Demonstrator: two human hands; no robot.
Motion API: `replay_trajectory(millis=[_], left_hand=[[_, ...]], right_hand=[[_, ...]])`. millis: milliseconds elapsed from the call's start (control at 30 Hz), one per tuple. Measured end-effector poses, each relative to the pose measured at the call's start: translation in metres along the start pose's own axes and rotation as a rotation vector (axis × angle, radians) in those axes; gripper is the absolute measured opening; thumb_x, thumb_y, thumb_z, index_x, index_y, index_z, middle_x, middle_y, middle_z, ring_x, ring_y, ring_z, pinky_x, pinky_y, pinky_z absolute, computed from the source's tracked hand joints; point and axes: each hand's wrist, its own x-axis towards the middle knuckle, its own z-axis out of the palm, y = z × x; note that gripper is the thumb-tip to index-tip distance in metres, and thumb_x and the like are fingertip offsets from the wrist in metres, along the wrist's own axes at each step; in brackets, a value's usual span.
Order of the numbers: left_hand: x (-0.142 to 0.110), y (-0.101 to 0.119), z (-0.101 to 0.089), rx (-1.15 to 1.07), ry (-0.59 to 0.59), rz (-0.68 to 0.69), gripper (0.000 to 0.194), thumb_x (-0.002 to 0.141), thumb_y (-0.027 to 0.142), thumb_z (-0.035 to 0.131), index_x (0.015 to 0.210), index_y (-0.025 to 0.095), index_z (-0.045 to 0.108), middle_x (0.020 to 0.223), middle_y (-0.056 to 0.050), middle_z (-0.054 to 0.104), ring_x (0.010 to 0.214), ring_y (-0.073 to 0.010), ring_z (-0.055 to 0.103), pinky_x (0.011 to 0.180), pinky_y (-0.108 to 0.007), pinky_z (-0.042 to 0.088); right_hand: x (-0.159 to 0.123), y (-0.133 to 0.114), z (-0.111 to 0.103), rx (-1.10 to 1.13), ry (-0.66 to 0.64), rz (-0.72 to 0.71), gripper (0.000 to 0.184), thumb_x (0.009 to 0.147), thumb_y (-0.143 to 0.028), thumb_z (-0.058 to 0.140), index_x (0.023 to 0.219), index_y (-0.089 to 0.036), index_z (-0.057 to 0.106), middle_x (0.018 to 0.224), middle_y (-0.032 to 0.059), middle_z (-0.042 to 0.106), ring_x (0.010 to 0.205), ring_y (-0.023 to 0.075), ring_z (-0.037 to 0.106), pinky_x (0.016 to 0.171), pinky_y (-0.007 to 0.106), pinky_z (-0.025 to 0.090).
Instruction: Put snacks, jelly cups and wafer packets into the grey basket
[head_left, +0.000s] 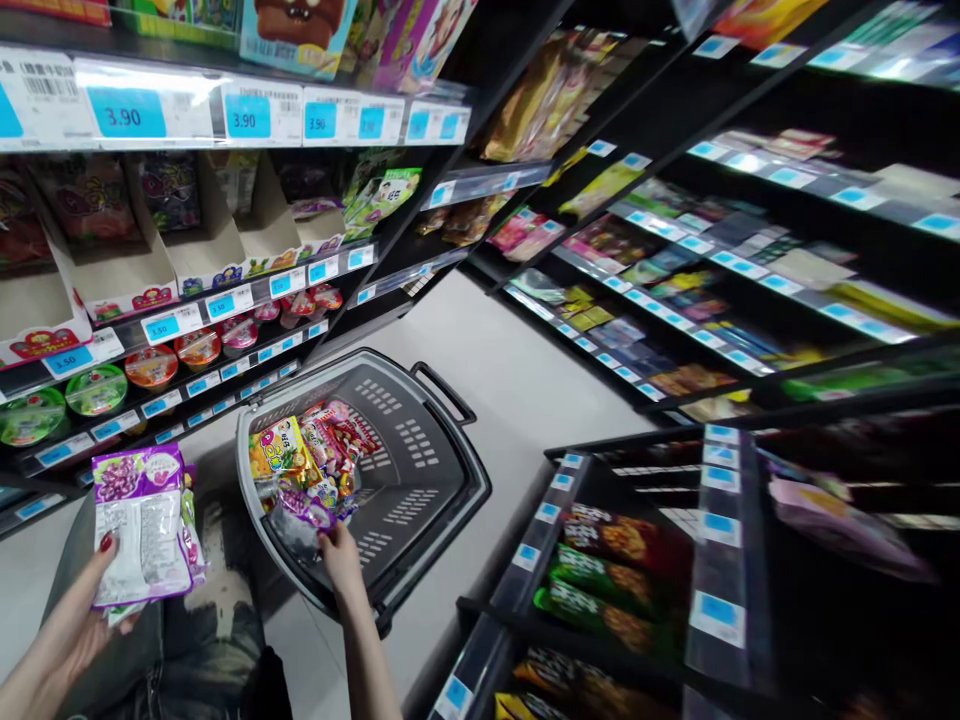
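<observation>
My left hand (79, 625) at the lower left is closed round a stack of snack packets (142, 525), the front one purple and white with grapes printed on it. My right hand (339, 560) reaches into a grey shopping basket (427, 480) on the floor, its fingers pinched on a purple packet (304, 505) lying at the near side of the basket. Several colourful candy bags (315, 450) are piled in the basket's left half.
Shelves with jelly cups (150, 365), cardboard display boxes (120, 260) and blue price tags stand to the left. Dark shelving with snack packs runs along the right and front right (607, 560). A pale floor aisle (510, 370) leads away behind the basket.
</observation>
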Motion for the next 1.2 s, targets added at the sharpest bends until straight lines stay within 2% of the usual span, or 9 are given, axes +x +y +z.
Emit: replay_trajectory(millis=[100,200,333,467,567,733,900,1033,1200], left_hand=[[0.002,-0.002,-0.001,0.023,-0.019,0.006,0.038,0.064,0.026,0.074,0.095,0.014,0.055,0.053,0.000,0.063,0.035,-0.0126,0.052,0.027,-0.018,0.039],[0.002,-0.004,0.000,0.039,-0.015,0.011,0.042,0.065,0.029,0.073,0.099,0.014,0.054,0.050,0.001,0.061,0.037,-0.0138,0.053,0.028,-0.018,0.039],[-0.002,-0.005,0.010,0.059,-0.033,0.025,0.061,0.065,0.032,0.073,0.117,0.014,0.047,0.064,-0.004,0.067,0.041,-0.0150,0.055,0.027,-0.020,0.040],[-0.009,-0.006,0.024,0.087,-0.078,0.048,0.080,0.063,0.032,0.075,0.131,0.021,0.034,0.082,-0.008,0.069,0.043,-0.0155,0.057,0.029,-0.024,0.045],[-0.016,-0.007,0.034,0.096,-0.095,0.053,0.088,0.062,0.033,0.075,0.135,0.025,0.026,0.087,-0.008,0.068,0.047,-0.0169,0.059,0.030,-0.025,0.046],[-0.025,-0.007,0.044,0.098,-0.121,0.088,0.096,0.062,0.033,0.075,0.138,0.030,0.017,0.099,-0.009,0.065,0.050,-0.0156,0.059,0.032,-0.024,0.048],[-0.026,-0.007,0.041,0.100,-0.159,0.058,0.101,0.062,0.027,0.076,0.140,0.031,0.011,0.106,-0.011,0.063,0.053,-0.0159,0.061,0.033,-0.023,0.048],[-0.022,-0.013,0.034,0.070,-0.137,0.032,0.106,0.061,0.030,0.077,0.141,0.031,0.008,0.111,-0.013,0.062,0.054,-0.0179,0.063,0.033,-0.024,0.048],[-0.017,-0.017,0.029,0.067,-0.113,-0.002,0.090,0.068,0.045,0.068,0.139,0.028,0.017,0.109,-0.014,0.064,0.062,-0.0235,0.067,0.033,-0.027,0.049]], right_hand=[[-0.005,-0.002,-0.001,-0.170,-0.042,0.021,0.016,0.064,-0.007,0.052,0.077,-0.014,0.059,0.070,0.0106,0.065,0.073,0.0250,0.062,0.067,0.030,0.042],[-0.018,-0.016,-0.012,-0.274,-0.002,0.003,0.021,0.076,-0.012,0.044,0.093,-0.011,0.056,0.080,0.0177,0.065,0.076,0.0284,0.062,0.068,0.035,0.041],[-0.053,-0.061,-0.026,-0.049,0.063,-0.325,0.019,0.084,-0.029,0.041,0.090,-0.017,0.054,0.090,0.0116,0.064,0.082,0.0236,0.060,0.074,0.032,0.041],[-0.096,-0.115,-0.022,0.309,-0.342,-0.515,0.018,0.081,-0.035,0.048,0.087,-0.018,0.054,0.076,0.0033,0.062,0.070,0.0168,0.058,0.066,0.025,0.043],[-0.112,-0.138,-0.012,0.305,-0.465,-0.508,0.020,0.075,-0.028,0.057,0.093,-0.018,0.055,0.078,0.0020,0.063,0.068,0.0150,0.056,0.063,0.023,0.041],[-0.106,-0.137,0.000,0.384,-0.521,-0.485,0.019,0.075,-0.033,0.059,0.084,-0.017,0.060,0.069,0.0009,0.061,0.060,0.0140,0.050,0.055,0.023,0.038],[-0.104,-0.132,0.004,0.658,-0.700,-0.375,0.032,0.074,-0.039,0.061,0.097,-0.016,0.060,0.090,0.0061,0.066,0.082,0.0200,0.059,0.073,0.029,0.045],[-0.105,-0.131,0.005,0.712,-0.717,-0.370,0.035,0.075,-0.041,0.061,0.101,-0.017,0.061,0.097,0.0065,0.066,0.089,0.0217,0.060,0.079,0.030,0.045],[-0.105,-0.129,0.003,0.695,-0.664,-0.394,0.038,0.077,-0.043,0.059,0.107,-0.020,0.061,0.104,0.0062,0.065,0.096,0.0223,0.058,0.086,0.031,0.044]])
